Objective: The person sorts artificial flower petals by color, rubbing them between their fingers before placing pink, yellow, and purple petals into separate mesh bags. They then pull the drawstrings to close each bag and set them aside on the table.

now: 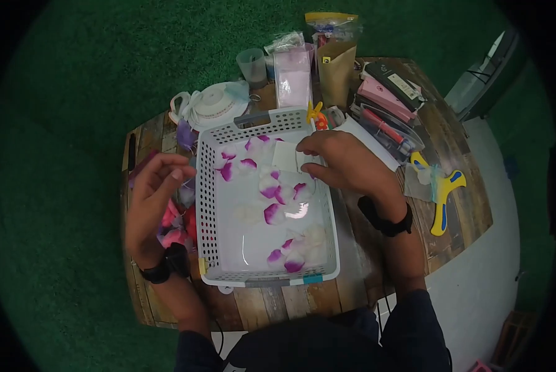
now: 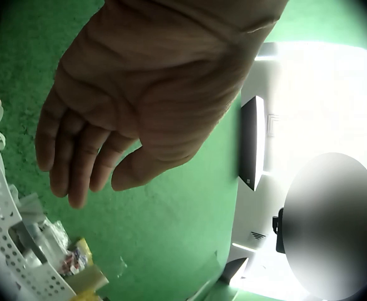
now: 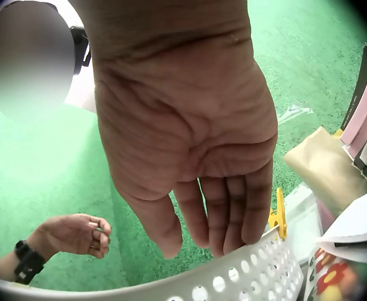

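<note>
A white perforated plastic basket [image 1: 205, 204] stands on the wooden table, with white and purple flower petals [image 1: 273, 214] scattered inside. Over its right side hangs my right hand [image 1: 343, 158], fingers extended downward and the thumb apart from them. A flat white square piece [image 1: 284, 156] lies among the petals, right by the right fingertips in the head view. In the right wrist view, nothing shows between the thumb and fingers of that hand [image 3: 193, 135]. Beside the basket's left rim, my left hand [image 1: 154, 201] is raised with loosely bent fingers; its palm [image 2: 152, 81] is bare in the left wrist view.
Behind the basket stand a clear cup [image 1: 252, 67], a pink packet [image 1: 292, 80] and a brown paper bag [image 1: 336, 74]. A white ribbon roll [image 1: 213, 104] lies at back left. To the right are pink boxes [image 1: 386, 96] and a yellow-blue boomerang-shaped piece [image 1: 442, 198]. A yellow clip [image 1: 316, 113] grips the rim.
</note>
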Tool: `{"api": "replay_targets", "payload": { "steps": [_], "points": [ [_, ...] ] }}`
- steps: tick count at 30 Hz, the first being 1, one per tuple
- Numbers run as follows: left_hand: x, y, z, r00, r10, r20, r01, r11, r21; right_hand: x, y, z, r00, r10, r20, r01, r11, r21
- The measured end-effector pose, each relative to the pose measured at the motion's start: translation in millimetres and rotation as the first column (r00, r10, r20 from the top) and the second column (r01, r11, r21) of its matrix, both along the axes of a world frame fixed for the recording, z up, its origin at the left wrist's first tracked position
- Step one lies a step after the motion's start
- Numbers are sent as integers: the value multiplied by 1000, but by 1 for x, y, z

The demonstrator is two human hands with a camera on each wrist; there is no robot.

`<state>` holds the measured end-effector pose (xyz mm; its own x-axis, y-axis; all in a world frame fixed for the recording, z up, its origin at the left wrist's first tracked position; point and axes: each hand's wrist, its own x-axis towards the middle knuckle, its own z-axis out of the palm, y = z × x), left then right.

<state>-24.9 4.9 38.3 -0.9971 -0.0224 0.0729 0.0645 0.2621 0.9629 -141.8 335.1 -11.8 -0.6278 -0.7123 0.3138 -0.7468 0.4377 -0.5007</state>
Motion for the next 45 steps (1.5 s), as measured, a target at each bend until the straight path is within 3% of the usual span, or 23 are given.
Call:
{"api": "replay_targets", "payload": {
  "steps": [1,3,4,6,8,10,11,13,18,20,22,28,30,32,33,35,37,39,40,41,42,44,45],
  "points": [
    [6,11,1,1000,-2,-13,2,1000,-9,3,-1,2,1000,-2,1,2,999,34],
    [13,31,2,976,-171,134,178,983,-48,10,-4,12,999,34,34,-34,999,0],
    [12,39,-4,962,-253,101,266,952,-149,14,-6,14,993,75,89,-73,997,-27],
    [10,62,-6,931,-312,187,359,870,-338,21,-13,14,982,110,156,-100,992,-72],
    [12,87,-6,922,-307,234,378,843,-384,27,-14,8,961,142,238,-116,986,-123],
    [5,103,-18,888,-351,298,460,648,-607,23,-14,-2,974,129,185,-110,988,-112],
    [0,107,-31,900,-360,248,429,620,-657,21,-13,-8,976,127,179,-107,987,-118],
    [-15,117,-50,903,-384,192,401,593,-698,16,-12,-19,907,145,395,-59,974,-221],
    [-52,130,-86,917,-395,54,280,543,-792,18,-6,-45,833,220,508,68,869,-489],
    [-60,128,-101,895,-439,74,315,509,-801,18,-2,-46,819,241,521,103,831,-546],
    [-63,133,-97,906,-408,113,317,477,-820,15,-1,-45,683,413,603,193,694,-694],
    [-70,135,-90,901,-316,297,415,428,-803,13,-1,-49,686,396,610,187,715,-674],
    [-66,132,-82,890,-321,323,441,431,-787,12,-3,-54,708,387,590,151,734,-662],
    [-54,132,-57,950,-238,203,312,701,-641,12,-4,-53,730,380,568,116,750,-651],
    [-49,129,-49,957,-262,124,280,723,-631,15,-4,-52,738,353,574,128,763,-634],
    [-33,131,-26,965,-221,139,259,878,-403,24,-6,-47,737,333,589,141,776,-615],
    [-14,131,-11,966,-211,148,250,908,-335,35,-7,-37,826,291,482,79,789,-610],
    [4,134,-1,982,-150,115,162,981,-108,39,-9,-35,802,368,471,-6,793,-609],
    [11,131,-3,984,-149,99,155,986,-65,44,-12,-35,722,463,514,-8,749,-663],
    [18,130,-3,984,-140,107,147,987,-66,49,-15,-35,630,551,546,5,701,-713],
    [25,130,-3,986,-129,102,135,989,-52,53,-15,-33,624,556,548,4,700,-714],
    [32,130,-4,988,-118,96,122,992,-37,57,-13,-28,483,576,660,-42,768,-639],
    [34,130,-6,986,-140,90,143,989,-34,59,-14,-24,481,575,661,-43,769,-638]
  ]
}}
